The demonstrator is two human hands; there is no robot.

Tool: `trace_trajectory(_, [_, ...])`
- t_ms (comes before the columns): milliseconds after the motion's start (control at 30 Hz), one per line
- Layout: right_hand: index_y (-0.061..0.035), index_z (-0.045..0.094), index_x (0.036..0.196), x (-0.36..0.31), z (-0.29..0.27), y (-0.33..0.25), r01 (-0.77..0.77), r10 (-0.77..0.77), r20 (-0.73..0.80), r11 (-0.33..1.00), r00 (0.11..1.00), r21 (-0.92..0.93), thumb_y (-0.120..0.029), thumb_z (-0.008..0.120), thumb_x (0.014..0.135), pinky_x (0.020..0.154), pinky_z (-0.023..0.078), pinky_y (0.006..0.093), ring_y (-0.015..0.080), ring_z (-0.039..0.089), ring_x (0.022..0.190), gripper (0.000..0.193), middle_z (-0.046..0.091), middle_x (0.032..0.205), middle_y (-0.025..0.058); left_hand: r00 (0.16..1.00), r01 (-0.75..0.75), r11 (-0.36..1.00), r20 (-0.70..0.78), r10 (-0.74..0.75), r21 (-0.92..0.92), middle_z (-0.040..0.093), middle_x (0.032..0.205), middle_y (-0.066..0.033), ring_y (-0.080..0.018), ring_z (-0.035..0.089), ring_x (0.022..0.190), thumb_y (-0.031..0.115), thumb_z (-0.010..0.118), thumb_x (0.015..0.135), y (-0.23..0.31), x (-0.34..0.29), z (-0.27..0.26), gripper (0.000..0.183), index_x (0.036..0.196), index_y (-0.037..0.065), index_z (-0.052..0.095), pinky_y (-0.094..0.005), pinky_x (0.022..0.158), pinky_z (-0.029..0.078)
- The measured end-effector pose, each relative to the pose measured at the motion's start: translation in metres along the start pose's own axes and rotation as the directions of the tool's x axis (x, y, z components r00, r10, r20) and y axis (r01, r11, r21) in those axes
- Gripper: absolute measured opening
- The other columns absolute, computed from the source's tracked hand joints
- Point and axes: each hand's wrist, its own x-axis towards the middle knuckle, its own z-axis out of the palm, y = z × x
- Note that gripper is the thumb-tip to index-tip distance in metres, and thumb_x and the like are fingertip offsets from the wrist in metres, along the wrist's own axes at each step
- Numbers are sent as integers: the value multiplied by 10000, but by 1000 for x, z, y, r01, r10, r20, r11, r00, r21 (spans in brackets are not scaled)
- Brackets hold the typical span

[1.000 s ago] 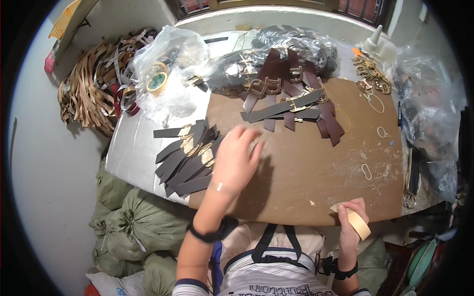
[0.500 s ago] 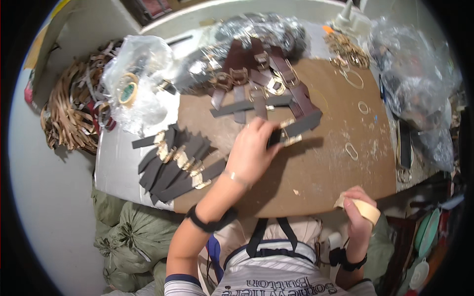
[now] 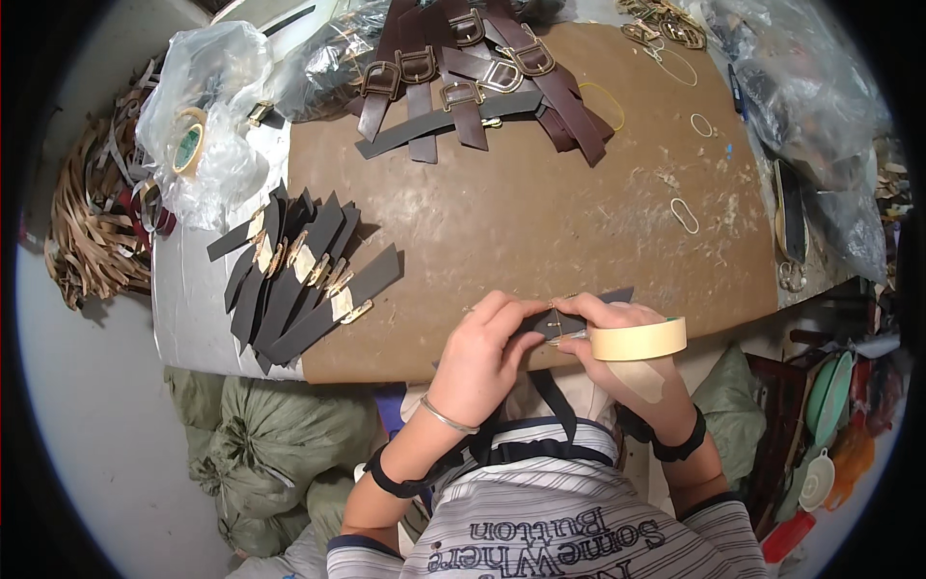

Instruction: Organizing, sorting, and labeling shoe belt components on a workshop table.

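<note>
Close to the table's near edge, a short dark belt strap (image 3: 615, 294) with a gold-toned metal buckle (image 3: 555, 325) is stretched between my two hands. My left hand (image 3: 482, 352) pinches its left side with thumb and fingertips. From the other side my right hand (image 3: 617, 372) grips it beside the buckle. A roll of cream masking tape (image 3: 637, 341) rests against my right hand's fingers, with a loose tape end lying over the back of that hand. To the left lies a fanned pile of dark straps (image 3: 289, 289) with gold buckles, some wrapped in pale tape.
Brown straps with buckles (image 3: 473, 96) lie at the table's far side. Clear plastic bags (image 3: 207, 87) with a tape roll (image 3: 188, 150) sit far left. Tan strips (image 3: 92, 222) hang beyond the left edge. Rubber bands (image 3: 684, 216) and more plastic (image 3: 801, 116) are at right.
My left hand has come back from mid-table to the near edge with the dark strap. My right hand, with the tape roll, has moved in leftward and now grips the strap too.
</note>
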Motion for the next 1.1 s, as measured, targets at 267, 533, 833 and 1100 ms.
trace_trajectory(267, [-56,670,1120,0,0,5,-1,3,-14,982,1000,191,-138,714,810,727,506,361,277,649,784,323,699,913,123,984,-110,912,-84,155,395,626,957,-68,-276,583,844,34,746,783,10,-2,8,277,1052,87,708,-353,737,487])
trace_trajectory(533, [-55,681,1107,0,3,8,71,-53,-92,977,994,200,-147,757,774,668,477,320,216,592,686,353,675,838,105,929,-212,927,-230,289,310,642,897,-35,-233,591,780,75,796,741,-4,0,35,206,937,71,733,-323,676,496])
trace_trajectory(833, [-1,632,1221,-4,-22,-2,-80,52,108,957,993,279,-63,670,850,720,492,285,176,626,766,378,684,912,91,927,-96,983,-346,146,159,655,899,-78,-235,636,796,41,780,765,0,-6,33,208,964,70,725,-330,693,520])
trace_trajectory(1100, [-60,602,1353,-3,5,-1,-76,170,-154,872,973,484,-9,646,858,712,471,243,87,558,750,500,622,835,15,920,-274,955,-259,294,110,636,1003,-126,-311,664,956,-46,738,743,-17,-33,22,255,970,24,647,-373,807,543])
